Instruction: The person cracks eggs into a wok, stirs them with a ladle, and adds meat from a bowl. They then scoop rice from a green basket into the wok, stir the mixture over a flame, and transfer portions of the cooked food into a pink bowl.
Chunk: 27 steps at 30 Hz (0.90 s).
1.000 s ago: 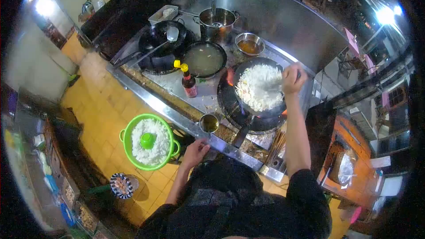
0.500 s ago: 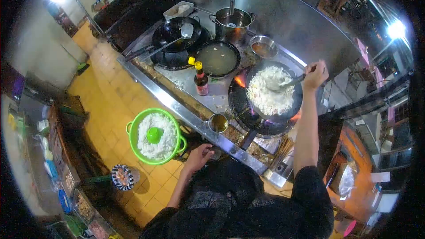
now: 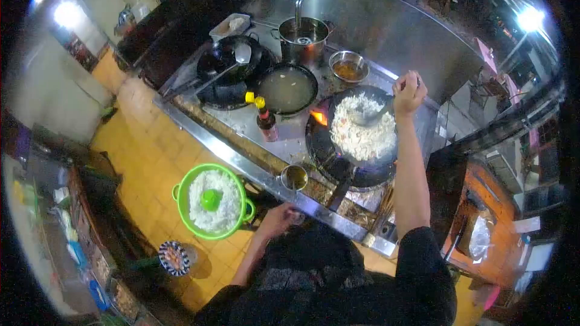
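Observation:
My right hand (image 3: 409,93) is closed round the handle of a ladle (image 3: 370,117). The ladle's head rests in white rice (image 3: 362,136) with small coloured bits, inside a dark wok (image 3: 376,174). Flame (image 3: 319,118) shows at the wok's left side. Low at the stove's front edge is my left hand (image 3: 279,218), its fingers curled by a small greyish thing that I cannot make out. Above that hand, a metal cup of yellowish liquid (image 3: 295,177) sits on the front ledge. A green colander (image 3: 188,221) of white rice, with a green cup in it, stands left of my left hand.
Behind the ledge stands a sauce bottle (image 3: 266,122) with a yellow cap. Beyond it are a pan of cloudy liquid (image 3: 289,89), a second wok with a spatula (image 3: 243,53), a steel pot (image 3: 303,42) under a tap, and a metal bowl (image 3: 348,67). A striped bowl (image 3: 174,258) is at lower left.
The ladle has moved slightly through the rice, and my right hand with it. My left hand stays at the stove's front edge. The whole view has shifted a little.

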{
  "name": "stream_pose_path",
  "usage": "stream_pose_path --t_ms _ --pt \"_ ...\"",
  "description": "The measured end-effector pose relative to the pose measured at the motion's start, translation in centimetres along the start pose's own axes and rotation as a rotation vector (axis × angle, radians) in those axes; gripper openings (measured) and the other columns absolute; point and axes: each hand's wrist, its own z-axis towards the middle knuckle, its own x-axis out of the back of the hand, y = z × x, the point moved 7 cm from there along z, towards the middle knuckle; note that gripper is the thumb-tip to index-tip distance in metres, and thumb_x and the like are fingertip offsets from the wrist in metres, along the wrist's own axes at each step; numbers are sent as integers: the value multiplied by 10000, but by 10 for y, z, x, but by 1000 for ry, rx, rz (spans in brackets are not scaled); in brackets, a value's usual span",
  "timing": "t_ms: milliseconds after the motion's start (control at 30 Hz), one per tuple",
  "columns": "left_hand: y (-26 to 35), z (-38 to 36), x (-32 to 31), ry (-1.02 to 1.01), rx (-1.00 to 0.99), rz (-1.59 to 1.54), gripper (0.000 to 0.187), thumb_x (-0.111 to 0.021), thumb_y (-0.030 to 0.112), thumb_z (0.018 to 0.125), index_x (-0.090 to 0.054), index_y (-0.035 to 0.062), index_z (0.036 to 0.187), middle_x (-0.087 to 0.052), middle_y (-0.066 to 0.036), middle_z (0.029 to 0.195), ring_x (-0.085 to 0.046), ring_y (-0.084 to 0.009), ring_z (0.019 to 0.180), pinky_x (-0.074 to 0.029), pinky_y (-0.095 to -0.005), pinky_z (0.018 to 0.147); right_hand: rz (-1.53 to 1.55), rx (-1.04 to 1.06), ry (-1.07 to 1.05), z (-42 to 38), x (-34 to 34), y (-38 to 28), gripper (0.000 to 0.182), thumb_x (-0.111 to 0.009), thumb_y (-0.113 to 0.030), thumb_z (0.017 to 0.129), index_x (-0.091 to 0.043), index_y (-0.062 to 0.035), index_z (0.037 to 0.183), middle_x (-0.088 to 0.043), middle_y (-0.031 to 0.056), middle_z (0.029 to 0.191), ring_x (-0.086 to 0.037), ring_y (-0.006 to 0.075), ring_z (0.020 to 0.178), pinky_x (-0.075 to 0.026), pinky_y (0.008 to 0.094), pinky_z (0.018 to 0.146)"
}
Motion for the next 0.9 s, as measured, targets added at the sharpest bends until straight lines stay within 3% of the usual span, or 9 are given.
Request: stream_pose_path --t_ms 300,367,433,500,533,567,633,733,900 --pt "11 12 -34 -276 -17 42 375 -579 322 794 -546 34 1033 -614 -163 875 -602 -264 822 -459 -345 716 -273 -35 -97 4 1 -7 199 -487 -189 845 -476 -31 724 -417 12 514 -385 64 438 -299 197 393" --pt "0 31 -45 -230 -96 -114 326 -563 285 826 -540 23 1019 -621 -121 836 -590 -171 738 -467 -303 688 -566 351 -107 -10 -1 -29 220 -478 -206 848 -467 -25 723 -414 5 503 -381 74 421 -307 209 390" --pt "-15 25 -52 -194 -141 95 342 -559 286 831 -531 31 1059 -626 -121 857 -591 -171 739 -470 -306 699 -74 43 116 -49 17 -13 251 -468 -201 850 -445 -29 668 -397 -3 498 -360 79 417 -289 218 387" --pt "-10 28 -54 -208 -137 89 368 -558 286 830 -514 36 1096 -622 -131 888 -601 -188 777 -470 -308 715 -27 21 112 -42 23 -7 257 -458 -190 846 -437 -30 646 -399 8 496 -348 80 407 -287 225 379" --pt "2 25 -54 -244 -89 13 391 -564 316 811 -524 31 1076 -614 -160 883 -593 -263 799 -466 -343 719 -358 133 18 -33 21 -20 296 -420 -215 864 -415 -42 624 -402 28 496 -366 95 407 -292 219 377" --pt "9 22 -52 -283 -40 -54 416 -569 346 793 -534 26 1056 -605 -188 877 -586 -339 821 -462 -377 724 -210 41 63 -35 16 -36 326 -398 -246 870 -408 -42 615 -408 36 501 -374 102 409 -289 223 374" --pt "13 47 -52 -103 -357 62 392 -569 350 794 -548 39 1031 -599 -173 867 -575 -329 804 -457 -378 706 -42 -17 100 -39 12 -39 358 -375 -276 876 -400 -42 606 -414 44 506 -383 109 411 -286 226 371" --pt "6 42 -70 -272 -164 48 434 -566 387 788 -530 39 1044 -563 -189 934 -549 -342 875 -438 -395 767 -271 264 -106 -85 27 -16 320 -460 -291 804 -452 -9 653 -463 52 506 -423 108 424 -321 230 400" --pt "-4 75 -112 97 -451 264 543 -567 401 780 -446 15 1142 -517 -250 1029 -506 -371 977 -413 -407 821 -339 3 150 -83 47 -34 347 -444 -307 796 -453 -12 615 -461 62 536 -451 120 491 -319 236 433"
